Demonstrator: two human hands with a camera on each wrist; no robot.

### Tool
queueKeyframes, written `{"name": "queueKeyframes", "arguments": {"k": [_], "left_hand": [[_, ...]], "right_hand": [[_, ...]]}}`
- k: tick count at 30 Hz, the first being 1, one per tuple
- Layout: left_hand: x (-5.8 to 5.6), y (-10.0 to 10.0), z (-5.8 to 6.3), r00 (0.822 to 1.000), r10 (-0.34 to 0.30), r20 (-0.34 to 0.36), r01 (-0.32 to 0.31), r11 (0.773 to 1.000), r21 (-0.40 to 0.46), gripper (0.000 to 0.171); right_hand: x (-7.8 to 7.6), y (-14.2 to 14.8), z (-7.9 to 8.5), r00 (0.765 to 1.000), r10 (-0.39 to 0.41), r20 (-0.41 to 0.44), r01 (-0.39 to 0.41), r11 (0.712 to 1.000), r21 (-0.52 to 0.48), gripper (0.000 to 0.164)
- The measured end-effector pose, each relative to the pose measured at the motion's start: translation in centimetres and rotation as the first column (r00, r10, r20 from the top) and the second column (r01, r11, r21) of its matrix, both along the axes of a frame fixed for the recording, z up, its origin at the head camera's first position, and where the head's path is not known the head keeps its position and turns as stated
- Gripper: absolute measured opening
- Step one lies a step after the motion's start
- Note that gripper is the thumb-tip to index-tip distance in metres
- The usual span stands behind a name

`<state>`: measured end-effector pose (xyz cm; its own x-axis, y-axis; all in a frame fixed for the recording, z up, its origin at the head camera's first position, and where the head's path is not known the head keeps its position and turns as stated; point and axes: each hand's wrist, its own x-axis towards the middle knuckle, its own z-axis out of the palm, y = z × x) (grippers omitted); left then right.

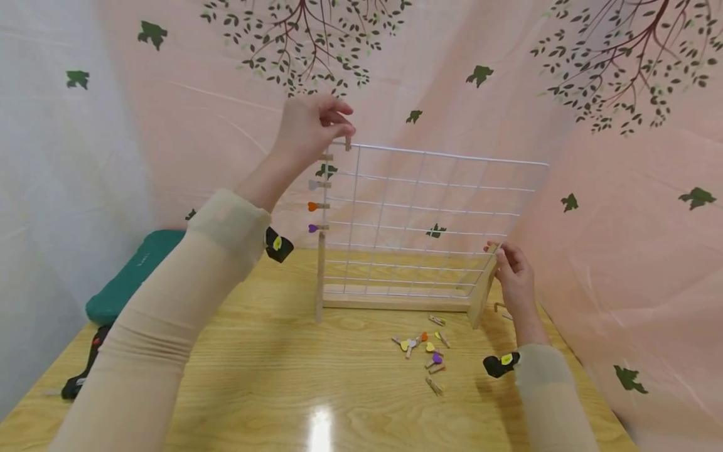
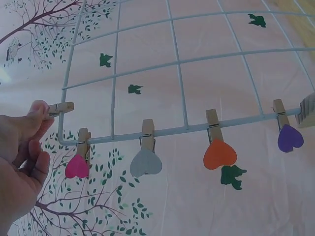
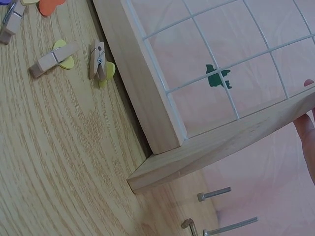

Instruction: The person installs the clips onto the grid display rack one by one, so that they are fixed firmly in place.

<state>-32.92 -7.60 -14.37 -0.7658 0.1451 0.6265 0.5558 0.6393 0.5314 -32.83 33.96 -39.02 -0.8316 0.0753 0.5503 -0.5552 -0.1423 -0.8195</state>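
left hand [image 1: 313,125] pinching clothespin [image 2: 63,106] on wire grid [image 2: 114,76] | pink-heart clip [image 2: 77,166] kinda crowding that pinch from below | right hand [image 1: 516,279] gripping wooden post [image 1: 482,295] (loose pins [image 1: 433,385] lying lower left)

white wire grid [image 1: 405,206]: standing up in its light-wood stand [image 1: 395,304] | wooden clothespin [image 2: 62,108]: straddling its top edge, basically at the left corner | four heart clips [image 2: 220,154]: pink, grey, orange, purple, down the left side

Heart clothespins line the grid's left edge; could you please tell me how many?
4, from the top down: pink heart, grey heart, orange heart, and purple heart just above the wooden leg. The left hand pinches another pin on the top edge of the grid.
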Motion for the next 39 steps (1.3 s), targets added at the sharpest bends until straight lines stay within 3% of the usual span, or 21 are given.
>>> {"name": "queueKeyframes", "arguments": {"k": [6, 9, 12, 17, 23, 26, 31, 35, 39], "left_hand": [[1.3, -0.2, -0.2, 0.999, -0.012, -0.045, 0.011, 1.000, -0.026, 0.040], [2.5, 0.0, -1.0, 0.992, -0.081, -0.100, 0.081, 0.997, -0.006, 0.039], [3.9, 0.5, -2.7, 0.978, -0.150, -0.147, 0.152, 0.988, 0.001, 0.040], [5.6, 2.1, -6.9, 0.964, -0.236, -0.122, 0.239, 0.971, 0.015, 0.047], [6.3, 4.6, -14.5, 0.947, -0.317, 0.049, 0.318, 0.948, -0.020, 0.055], [6.2, 6.1, -18.7, 0.923, -0.359, 0.137, 0.368, 0.929, -0.048, 0.057], [5.8, 8.3, -25.1, 0.854, -0.439, 0.280, 0.480, 0.872, -0.097, 0.058], [5.1, 9.6, -28.4, 0.789, -0.495, 0.364, 0.574, 0.805, -0.149, 0.056], [4.4, 10.4, -30.4, 0.740, -0.535, 0.407, 0.650, 0.723, -0.233, 0.050]], "right_hand": [[0.1, -0.1, 0.0, 1.000, -0.002, 0.003, 0.002, 1.000, -0.022, 0.030], [0.2, -0.1, 0.0, 1.000, -0.009, 0.012, 0.009, 1.000, -0.025, 0.028], [0.2, -0.2, 0.0, 1.000, -0.022, 0.021, 0.023, 1.000, -0.021, 0.029], [0.3, -0.3, 0.3, 1.000, -0.015, 0.022, 0.015, 1.000, -0.027, 0.032], [0.6, -0.4, 0.9, 1.000, 0.021, -0.012, -0.021, 1.000, -0.023, 0.033], [0.6, -0.4, 0.9, 1.000, 0.021, -0.015, -0.022, 1.000, -0.021, 0.033], [0.7, -0.5, 1.0, 1.000, 0.019, -0.014, -0.019, 1.000, -0.010, 0.033], [0.9, -0.5, 1.1, 1.000, 0.012, -0.011, -0.012, 1.000, 0.003, 0.033], [1.0, -0.6, 1.2, 1.000, 0.010, -0.008, -0.010, 1.000, 0.007, 0.033]]}}
